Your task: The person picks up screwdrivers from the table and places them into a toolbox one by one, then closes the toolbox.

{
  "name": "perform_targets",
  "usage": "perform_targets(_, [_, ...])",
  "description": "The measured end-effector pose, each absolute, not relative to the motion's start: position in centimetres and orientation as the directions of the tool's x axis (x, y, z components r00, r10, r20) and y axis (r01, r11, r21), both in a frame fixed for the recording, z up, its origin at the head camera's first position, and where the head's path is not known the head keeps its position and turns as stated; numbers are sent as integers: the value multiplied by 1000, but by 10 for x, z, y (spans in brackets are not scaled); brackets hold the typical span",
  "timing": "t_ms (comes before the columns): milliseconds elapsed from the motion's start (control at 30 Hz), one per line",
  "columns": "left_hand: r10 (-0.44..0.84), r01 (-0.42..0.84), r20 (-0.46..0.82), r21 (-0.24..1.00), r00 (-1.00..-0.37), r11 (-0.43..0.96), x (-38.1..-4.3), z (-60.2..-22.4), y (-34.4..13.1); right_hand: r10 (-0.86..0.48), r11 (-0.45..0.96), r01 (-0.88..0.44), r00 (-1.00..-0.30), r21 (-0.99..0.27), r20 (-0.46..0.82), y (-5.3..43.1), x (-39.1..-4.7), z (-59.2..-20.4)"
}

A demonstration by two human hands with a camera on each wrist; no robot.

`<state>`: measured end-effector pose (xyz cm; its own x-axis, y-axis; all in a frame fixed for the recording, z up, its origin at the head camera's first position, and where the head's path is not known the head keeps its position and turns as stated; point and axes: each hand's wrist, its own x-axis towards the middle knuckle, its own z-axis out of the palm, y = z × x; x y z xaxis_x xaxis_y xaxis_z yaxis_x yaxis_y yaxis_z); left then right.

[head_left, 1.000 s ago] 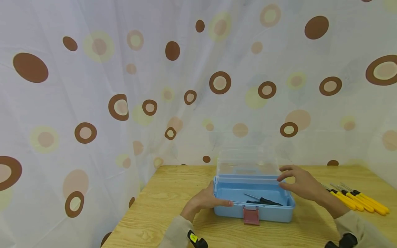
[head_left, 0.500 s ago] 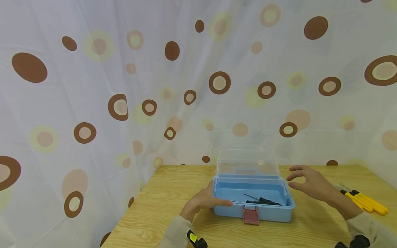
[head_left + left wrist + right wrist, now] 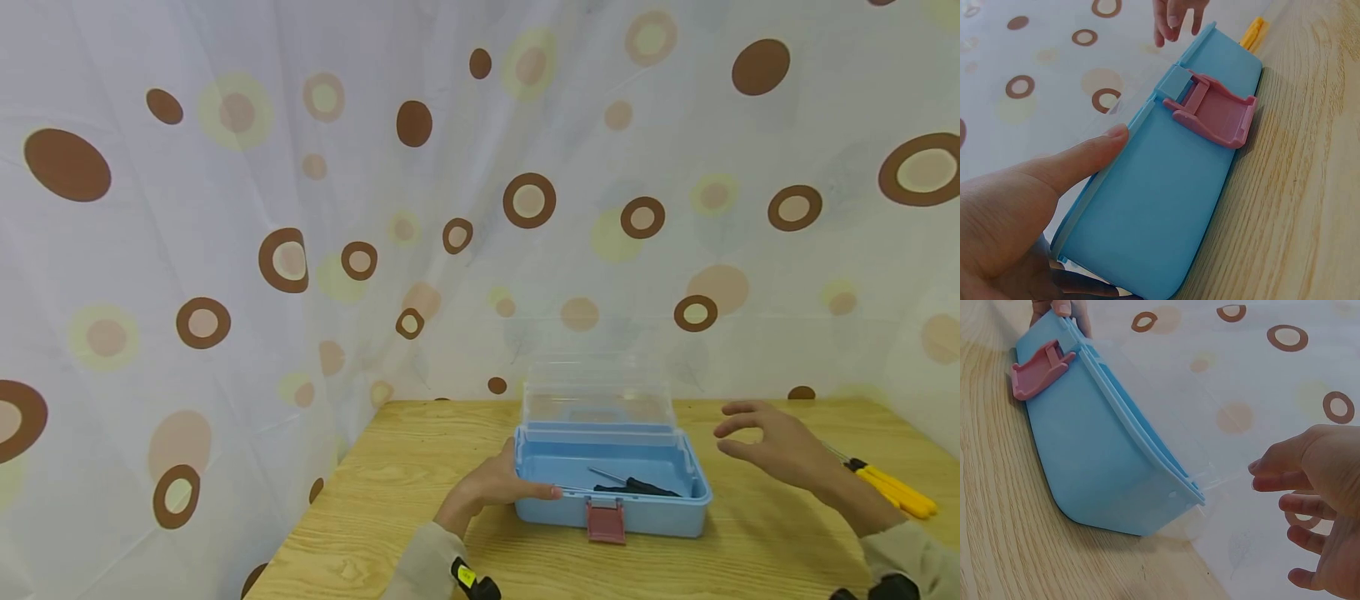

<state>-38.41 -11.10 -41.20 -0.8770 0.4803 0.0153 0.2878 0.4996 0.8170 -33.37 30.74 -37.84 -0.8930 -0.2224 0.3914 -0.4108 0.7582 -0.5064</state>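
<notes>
A light blue plastic toolbox (image 3: 660, 520) stands on the table with its clear lid (image 3: 630, 407) raised at the back. My left hand (image 3: 487, 483) grips its left end, thumb over the front rim and fingers round the side. A pink latch (image 3: 1222, 115) hangs down on the front wall. Inside lie screwdrivers with black handles (image 3: 651, 488), partly hidden by the front wall. My right hand (image 3: 783, 450) hovers to the right of the box, fingers loosely bent and holding nothing. Behind its forearm are yellow-handled screwdrivers (image 3: 903, 493), some covered by the arm.
The wooden table (image 3: 420, 442) extends on both sides of the box. Behind it hangs a white curtain (image 3: 375, 167) with brown and beige circles. Each sleeve carries a black wrist device, the left one (image 3: 474, 579) marked with a yellow label.
My right hand has moved right, away from the toolbox's right end and over toward the yellow-handled screwdrivers, covering more of them. The left hand keeps its hold on the toolbox.
</notes>
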Motion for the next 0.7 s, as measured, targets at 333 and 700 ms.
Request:
perform_targets(333, [501, 301, 22, 822, -865, 483, -385, -412, -111, -180, 753, -354, -921, -555, 345, 324, -330, -382])
perform_targets(700, [513, 325, 36, 811, -858, 486, -387, -413, -110, -143, 783, -313, -931, -537, 335, 346, -330, -389])
